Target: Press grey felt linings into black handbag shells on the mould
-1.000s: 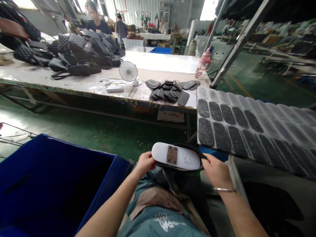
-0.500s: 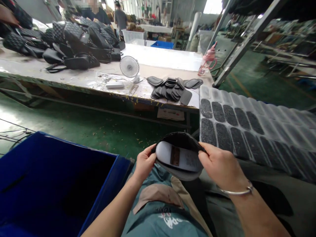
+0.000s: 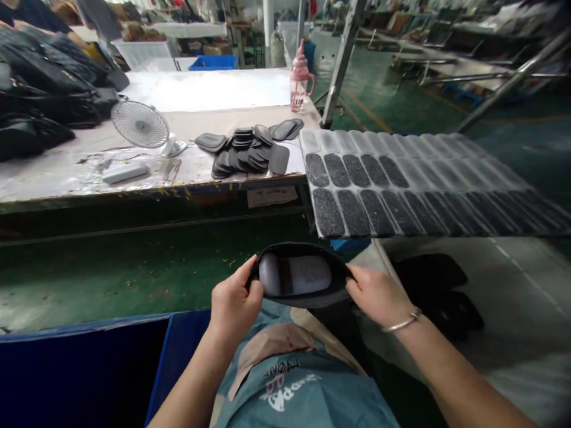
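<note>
both hands are gripping a black pouch [image 3: 303,297] above the lap: the left hand [image 3: 234,303] is pinching its left edge, the right hand [image 3: 377,294] its right, fingers curled, spreading it around a grey insert [image 3: 297,274].

White lettering on the teal shirt [image 3: 289,386] is unreadable.

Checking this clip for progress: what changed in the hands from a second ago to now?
The black cover has been pulled up around the white insert, which lay fully exposed on top and now sits mostly inside. The left hand and right hand still grip opposite ends. The camera swung right; the pile of black pieces stays put.
</note>
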Demonstrator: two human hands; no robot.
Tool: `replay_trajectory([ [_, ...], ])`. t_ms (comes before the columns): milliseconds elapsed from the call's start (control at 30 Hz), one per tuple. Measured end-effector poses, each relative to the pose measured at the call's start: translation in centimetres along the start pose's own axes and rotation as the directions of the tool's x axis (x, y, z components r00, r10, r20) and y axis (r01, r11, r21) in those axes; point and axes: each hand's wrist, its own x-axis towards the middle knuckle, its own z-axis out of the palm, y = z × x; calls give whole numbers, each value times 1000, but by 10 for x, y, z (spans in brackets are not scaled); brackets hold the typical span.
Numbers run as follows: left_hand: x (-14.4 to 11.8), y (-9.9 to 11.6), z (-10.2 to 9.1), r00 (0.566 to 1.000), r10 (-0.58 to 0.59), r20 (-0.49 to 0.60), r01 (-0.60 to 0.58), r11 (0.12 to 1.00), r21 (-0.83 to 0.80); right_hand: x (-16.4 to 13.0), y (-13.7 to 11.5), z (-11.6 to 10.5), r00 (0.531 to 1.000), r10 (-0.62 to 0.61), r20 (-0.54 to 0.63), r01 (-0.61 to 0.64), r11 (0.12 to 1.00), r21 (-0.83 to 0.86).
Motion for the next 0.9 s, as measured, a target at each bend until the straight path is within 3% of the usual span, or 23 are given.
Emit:
replay_trajectory([
  [133,4,7,-17,996,23,-87,-17,997,74,9,-9,2,999,-19,-31,21,998,65],
  [333,4,15,-17,994,-85,64,87,995,-40,15,6,-1,980,-62,-189,97,979,178],
  [433,-3,10,-13,989,-143,35,146,984,-102,18,12,-8,968,-85,-238,138,966,217],
  [533,-5,5,-19,978,-207,-25,205,975,-82,21,6,-13,961,-122,-248,171,968,184],
  [667,-1,0,-29,965,-260,-24,259,965,-41,26,-8,-14,951,-146,-272,182,977,112],
  [900,-2,2,-28,978,-191,-83,195,980,32,34,-10,-15,964,-108,-243,154,972,178],
])
